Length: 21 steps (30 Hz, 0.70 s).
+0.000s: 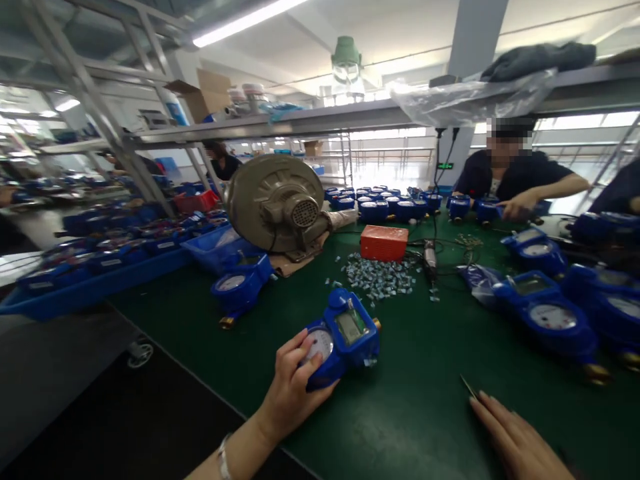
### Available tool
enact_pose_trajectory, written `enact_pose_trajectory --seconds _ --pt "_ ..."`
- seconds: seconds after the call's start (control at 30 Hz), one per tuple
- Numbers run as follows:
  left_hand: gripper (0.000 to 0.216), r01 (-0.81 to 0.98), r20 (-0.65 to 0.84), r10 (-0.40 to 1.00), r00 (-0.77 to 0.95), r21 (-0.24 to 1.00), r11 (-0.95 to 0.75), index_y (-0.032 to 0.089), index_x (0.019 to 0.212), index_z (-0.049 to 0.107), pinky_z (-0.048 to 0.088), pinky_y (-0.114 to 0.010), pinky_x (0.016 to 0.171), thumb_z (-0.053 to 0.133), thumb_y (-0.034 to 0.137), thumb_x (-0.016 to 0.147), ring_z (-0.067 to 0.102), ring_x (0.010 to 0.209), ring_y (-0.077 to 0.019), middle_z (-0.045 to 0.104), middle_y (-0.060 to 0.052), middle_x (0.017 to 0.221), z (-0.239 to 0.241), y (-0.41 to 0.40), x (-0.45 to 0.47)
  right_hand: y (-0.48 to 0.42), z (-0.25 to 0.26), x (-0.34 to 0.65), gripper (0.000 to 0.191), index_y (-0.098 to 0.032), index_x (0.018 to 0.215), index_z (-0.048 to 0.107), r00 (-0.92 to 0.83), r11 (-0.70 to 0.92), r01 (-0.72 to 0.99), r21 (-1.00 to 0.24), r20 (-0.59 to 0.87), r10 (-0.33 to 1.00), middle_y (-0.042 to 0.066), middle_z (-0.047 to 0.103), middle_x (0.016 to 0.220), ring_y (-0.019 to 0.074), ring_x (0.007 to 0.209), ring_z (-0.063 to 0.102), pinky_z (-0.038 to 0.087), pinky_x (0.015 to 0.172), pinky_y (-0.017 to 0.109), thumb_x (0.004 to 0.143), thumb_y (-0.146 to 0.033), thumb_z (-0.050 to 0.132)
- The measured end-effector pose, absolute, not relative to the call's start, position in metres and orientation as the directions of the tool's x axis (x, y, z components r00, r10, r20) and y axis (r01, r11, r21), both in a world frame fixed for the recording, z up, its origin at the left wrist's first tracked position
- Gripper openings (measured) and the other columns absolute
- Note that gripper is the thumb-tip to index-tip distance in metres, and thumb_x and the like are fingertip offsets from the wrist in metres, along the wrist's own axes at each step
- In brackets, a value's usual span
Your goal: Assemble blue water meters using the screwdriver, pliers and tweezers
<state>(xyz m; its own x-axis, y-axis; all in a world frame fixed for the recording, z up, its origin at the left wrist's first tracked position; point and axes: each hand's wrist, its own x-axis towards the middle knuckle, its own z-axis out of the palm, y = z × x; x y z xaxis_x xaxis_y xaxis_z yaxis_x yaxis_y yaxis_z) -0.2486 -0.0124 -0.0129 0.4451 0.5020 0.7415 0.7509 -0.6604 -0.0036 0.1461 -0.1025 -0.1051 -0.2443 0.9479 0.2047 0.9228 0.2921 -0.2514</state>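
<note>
My left hand (293,387) grips the near end of a blue water meter (345,337) that lies on the green table (400,413). The meter has a round white dial and a small grey display on top. My right hand (515,437) rests low at the right on the table, its fingers stretched forward and together. A thin metal pin (469,387) lies just past its fingertips; whether the fingers touch it I cannot tell.
A pile of small pale parts (380,277) lies beyond the meter, with an orange box (384,242) and a beige blower (275,203) behind. More blue meters (545,310) crowd the right and far side. A seated person (515,177) works opposite. A blue tray (90,287) lines the left.
</note>
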Motion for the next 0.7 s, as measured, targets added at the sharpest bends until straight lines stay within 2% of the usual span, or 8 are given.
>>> enact_pose_trajectory --seconds 0.1,0.17,0.27,0.37,0.47,0.57,0.7 --pt "0.054 0.597 0.735 0.387 0.557 -0.030 -0.802 0.018 0.107 0.047 0.049 -0.053 0.092 0.078 0.011 0.064 0.043 0.121 -0.0364 0.046 -0.010 0.116 -0.017 -0.032 -0.225 -0.105 -0.091 0.162 0.051 -0.031 0.140 0.033 -0.178 0.216 0.960 -0.177 0.206 0.962 0.003 0.046 0.138 0.0256 0.122 0.050 0.044 0.098 0.047 0.090 -0.035 0.040" --pt "0.045 0.476 0.717 0.308 0.626 -0.039 -0.878 0.016 0.103 0.050 0.048 -0.054 0.094 0.075 0.009 0.066 0.043 0.121 -0.0367 0.047 -0.010 0.116 -0.019 -0.036 -0.207 -0.112 -0.086 0.172 0.054 -0.029 0.141 0.032 -0.078 0.109 0.987 -0.119 0.242 0.967 0.006 0.044 0.140 0.0271 0.126 0.045 0.036 0.102 0.053 0.089 -0.041 0.042" --pt "0.037 0.278 0.670 0.183 0.719 -0.036 -0.960 0.017 0.104 0.052 0.047 -0.054 0.096 0.070 0.012 0.073 0.041 0.124 -0.0356 0.047 -0.011 0.118 -0.018 -0.027 -0.176 -0.138 -0.089 0.189 0.066 -0.028 0.140 0.033 0.143 -0.131 0.989 -0.063 0.253 0.957 0.013 0.043 0.140 0.0367 0.128 0.039 0.036 0.095 0.062 0.083 -0.057 0.045" --pt "0.048 0.143 0.588 0.161 0.793 0.077 -0.987 0.024 0.117 0.046 0.047 -0.052 0.096 0.069 0.021 0.075 0.038 0.127 -0.0342 0.048 -0.011 0.123 -0.011 -0.006 -0.141 -0.170 -0.098 0.203 0.076 -0.024 0.137 0.040 0.318 -0.314 0.948 -0.051 0.192 0.928 0.021 0.044 0.135 0.0453 0.124 0.039 0.041 0.084 0.065 0.076 -0.069 0.046" --pt "0.057 0.087 0.536 0.180 0.825 0.193 -0.977 0.030 0.125 0.037 0.046 -0.051 0.098 0.067 0.026 0.077 0.035 0.129 -0.0335 0.045 -0.011 0.127 -0.004 0.016 -0.107 -0.192 -0.099 0.206 0.073 -0.019 0.135 0.044 0.321 -0.313 0.947 -0.074 0.159 0.934 0.022 0.043 0.134 0.0426 0.123 0.040 0.041 0.089 0.060 0.078 -0.066 0.046" --pt "0.056 0.071 0.508 0.173 0.844 0.214 -0.974 0.029 0.126 0.032 0.043 -0.051 0.100 0.064 0.024 0.080 0.031 0.132 -0.0329 0.041 -0.012 0.129 0.001 0.027 -0.082 -0.196 -0.090 0.199 0.063 -0.017 0.134 0.044 0.327 -0.311 0.944 -0.109 0.191 0.925 0.019 0.045 0.131 0.0376 0.120 0.043 0.041 0.092 0.054 0.083 -0.055 0.046" --pt "0.051 0.177 0.464 0.278 0.841 0.250 -0.952 0.026 0.126 0.034 0.037 -0.054 0.104 0.060 0.024 0.083 0.027 0.134 -0.0328 0.038 -0.013 0.133 0.004 0.021 -0.067 -0.191 -0.079 0.195 0.053 -0.015 0.127 0.052 0.345 -0.309 0.935 -0.176 0.244 0.906 0.018 0.057 0.115 0.0355 0.107 0.051 0.042 0.089 0.053 0.084 -0.046 0.048"
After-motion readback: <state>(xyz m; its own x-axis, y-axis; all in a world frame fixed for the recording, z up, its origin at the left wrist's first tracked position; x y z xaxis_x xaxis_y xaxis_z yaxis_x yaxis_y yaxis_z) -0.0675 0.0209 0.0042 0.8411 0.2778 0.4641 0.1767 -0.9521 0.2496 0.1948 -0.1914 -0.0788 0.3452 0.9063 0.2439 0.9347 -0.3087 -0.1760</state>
